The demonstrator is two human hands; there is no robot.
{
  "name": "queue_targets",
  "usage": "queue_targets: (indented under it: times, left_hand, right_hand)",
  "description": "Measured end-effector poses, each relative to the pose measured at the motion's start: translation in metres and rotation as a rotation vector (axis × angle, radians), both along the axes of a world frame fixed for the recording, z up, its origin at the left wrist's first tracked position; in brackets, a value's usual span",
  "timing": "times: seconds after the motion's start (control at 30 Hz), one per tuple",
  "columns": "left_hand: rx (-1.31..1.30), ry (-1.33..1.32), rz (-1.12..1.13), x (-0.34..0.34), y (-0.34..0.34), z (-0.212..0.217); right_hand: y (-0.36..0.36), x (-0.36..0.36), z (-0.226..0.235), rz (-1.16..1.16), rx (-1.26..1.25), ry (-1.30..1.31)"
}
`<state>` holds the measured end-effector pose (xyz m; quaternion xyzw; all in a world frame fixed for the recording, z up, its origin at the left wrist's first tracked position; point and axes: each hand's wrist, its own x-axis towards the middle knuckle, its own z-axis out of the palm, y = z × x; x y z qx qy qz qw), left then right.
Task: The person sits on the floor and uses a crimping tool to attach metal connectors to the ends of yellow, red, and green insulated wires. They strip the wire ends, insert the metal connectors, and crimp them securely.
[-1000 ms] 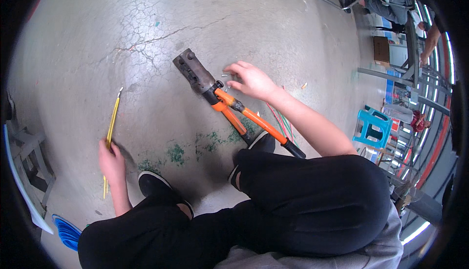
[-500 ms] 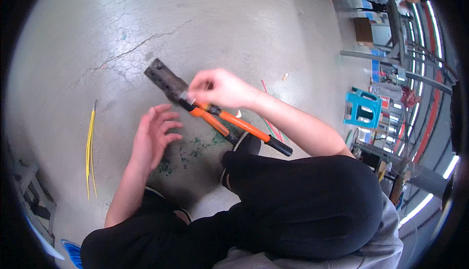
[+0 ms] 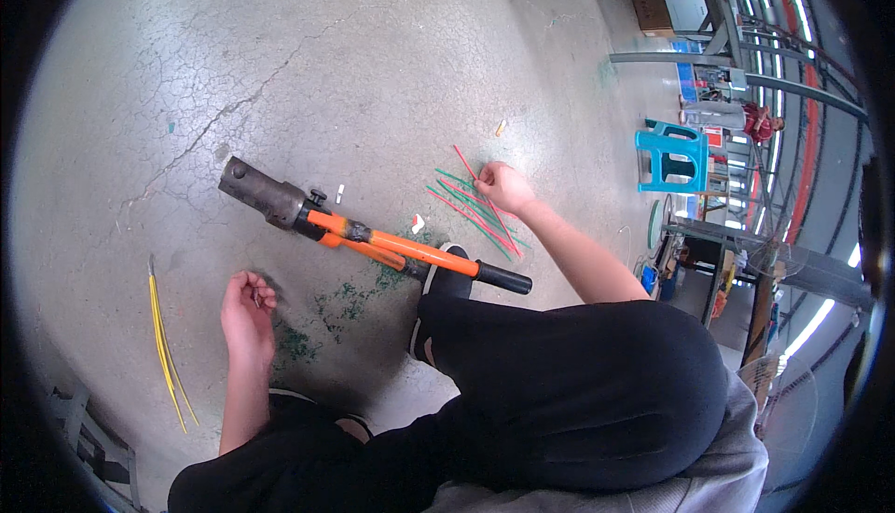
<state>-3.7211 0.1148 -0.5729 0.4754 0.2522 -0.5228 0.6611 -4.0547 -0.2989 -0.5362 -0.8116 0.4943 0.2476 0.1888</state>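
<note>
My right hand [image 3: 503,187] reaches out to a loose bunch of thin red and green wires on the floor, its thumb and fingers pinched on a red wire [image 3: 461,159]. Several green wires [image 3: 485,218] lie crossed with red ones below it. To the left, my left hand [image 3: 248,306] is held above the floor with its fingers curled; something small may be in them, but I cannot make it out. Between my hands lies a hydraulic crimping tool [image 3: 419,251] with a dark metal head and orange handles, untouched. A small white piece [image 3: 340,194] lies beside its head.
Yellow wires [image 3: 163,345] lie on the floor at the left. Green scraps [image 3: 345,308] are scattered near my shoe [image 3: 449,275]. A turquoise stool [image 3: 673,156], a cardboard box [image 3: 650,10] and a person [image 3: 760,123] are at the right.
My right hand has left the crimping tool and moved right to the wires, now pinching a red one. My left hand has drawn back and its fingers have curled.
</note>
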Motion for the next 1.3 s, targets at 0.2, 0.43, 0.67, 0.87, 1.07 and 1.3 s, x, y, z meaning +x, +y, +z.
queue_targets:
  times: [0.2, 0.43, 0.67, 0.87, 1.07, 1.3]
  left_hand:
    - [-0.044, -0.02, -0.031, 0.012, 0.001, 0.008]
    - [-0.065, -0.071, -0.038, 0.017, 0.0, 0.021]
    - [-0.072, -0.021, -0.101, 0.006, 0.003, 0.021]
    - [-0.071, -0.018, -0.071, 0.004, 0.004, 0.026]
    - [-0.093, -0.026, -0.05, 0.01, 0.013, 0.022]
    - [-0.091, 0.0, -0.044, 0.013, 0.014, 0.019]
  right_hand:
    - [0.004, 0.004, 0.005, -0.031, 0.115, -0.194]
    - [0.028, -0.022, 0.014, -0.01, 0.155, -0.168]
    - [0.034, -0.037, -0.001, 0.132, -0.038, -0.225]
    - [0.024, -0.034, -0.001, 0.125, -0.059, -0.18]
    - [0.014, -0.023, -0.003, 0.091, -0.094, -0.184]
    - [-0.003, -0.009, 0.017, -0.009, -0.093, -0.293]
